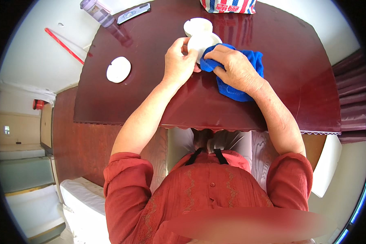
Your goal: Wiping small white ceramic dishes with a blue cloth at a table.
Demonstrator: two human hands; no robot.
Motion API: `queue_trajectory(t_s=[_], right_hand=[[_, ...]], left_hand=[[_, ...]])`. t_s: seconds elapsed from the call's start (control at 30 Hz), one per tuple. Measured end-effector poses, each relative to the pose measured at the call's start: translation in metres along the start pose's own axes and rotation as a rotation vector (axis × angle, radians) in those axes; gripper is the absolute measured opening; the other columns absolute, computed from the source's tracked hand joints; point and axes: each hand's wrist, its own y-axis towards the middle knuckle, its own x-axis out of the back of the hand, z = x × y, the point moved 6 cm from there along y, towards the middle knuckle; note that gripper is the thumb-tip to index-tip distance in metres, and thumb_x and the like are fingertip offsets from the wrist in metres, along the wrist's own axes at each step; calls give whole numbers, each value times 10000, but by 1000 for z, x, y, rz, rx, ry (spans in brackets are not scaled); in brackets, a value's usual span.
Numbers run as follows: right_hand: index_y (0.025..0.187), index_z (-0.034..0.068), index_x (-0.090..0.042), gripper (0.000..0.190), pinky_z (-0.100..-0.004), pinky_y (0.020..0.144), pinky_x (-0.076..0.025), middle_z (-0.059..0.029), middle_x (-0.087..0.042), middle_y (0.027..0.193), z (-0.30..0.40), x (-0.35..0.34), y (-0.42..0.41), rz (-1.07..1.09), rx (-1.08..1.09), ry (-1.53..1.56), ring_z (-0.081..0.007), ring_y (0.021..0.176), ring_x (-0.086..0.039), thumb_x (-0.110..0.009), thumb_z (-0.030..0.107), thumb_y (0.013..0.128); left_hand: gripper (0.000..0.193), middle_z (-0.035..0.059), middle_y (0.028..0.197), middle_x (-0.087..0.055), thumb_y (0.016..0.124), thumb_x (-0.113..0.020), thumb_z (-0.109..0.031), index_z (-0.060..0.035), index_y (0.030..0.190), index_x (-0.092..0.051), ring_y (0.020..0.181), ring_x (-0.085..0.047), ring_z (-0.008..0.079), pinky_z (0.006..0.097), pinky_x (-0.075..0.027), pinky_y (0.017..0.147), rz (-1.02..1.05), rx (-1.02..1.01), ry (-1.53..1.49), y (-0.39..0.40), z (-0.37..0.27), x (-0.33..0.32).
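Note:
My left hand [180, 62] grips the left side of a round white dish [201, 42], raised at a tilt over the dark red table. A blue cloth [241, 88] is bunched in my right hand [236, 67], which presses part of it against the dish's right edge. The rest of the cloth hangs down onto the tabletop. Just behind stands a second white dish [197, 25] with a notch in its rim, partly covered by the held one. Off to the left lies another notched white piece [119, 69], round and flat-looking; glare hides its detail.
The glossy table [134, 100] has a scalloped front edge. At its far left are a purple-lidded bottle [98, 13] and a phone [134, 14]. A striped bag [228, 6] bearing writing stands at the back. Dark curtains [353, 94] hang at the right.

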Motion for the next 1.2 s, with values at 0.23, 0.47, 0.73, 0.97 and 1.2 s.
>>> queue_trajectory(t_s=[0.23, 0.47, 0.73, 0.97, 1.2], right_hand=[[969, 30, -646, 204, -436, 794, -512, -182, -665, 911, -19, 34, -4, -335, -205, 99, -367, 893, -641, -634, 110, 782], [933, 12, -655, 198, -470, 783, -504, -218, -670, 873, -40, 27, -3, -265, -345, 74, -398, 870, -640, -621, 137, 784], [905, 13, -664, 180, -485, 789, -499, -223, -669, 849, -44, 28, -4, -243, -389, 129, -403, 861, -638, -618, 143, 789], [917, 12, -667, 181, -474, 800, -496, -223, -670, 873, -39, 29, -3, -226, -370, 99, -395, 876, -639, -610, 135, 796], [938, 12, -665, 196, -471, 803, -496, -220, -669, 897, -40, 28, -3, -208, -397, 103, -392, 886, -636, -615, 139, 798]], left_hand=[[278, 123, 942, -626, 916, -495, -13, 47, 1186, -524, 548, -581, 100, 293, -591, 528, -86, 115, -202, 14, 18, 15], [220, 98, 874, -595, 923, -487, -40, 73, 1084, -586, 577, -544, 93, 331, -616, 607, -219, 168, -195, 42, 27, 44], [142, 55, 748, -547, 870, -506, -5, 75, 947, -596, 601, -541, 111, 347, -617, 638, -140, 271, -81, 94, 25, 23], [161, 87, 762, -575, 872, -507, -7, 103, 952, -595, 584, -568, 132, 344, -618, 618, -142, 266, -59, 111, 36, 10], [210, 121, 798, -609, 893, -518, -49, 119, 987, -601, 585, -596, 147, 323, -609, 567, -160, 271, 10, 110, 34, 6]])
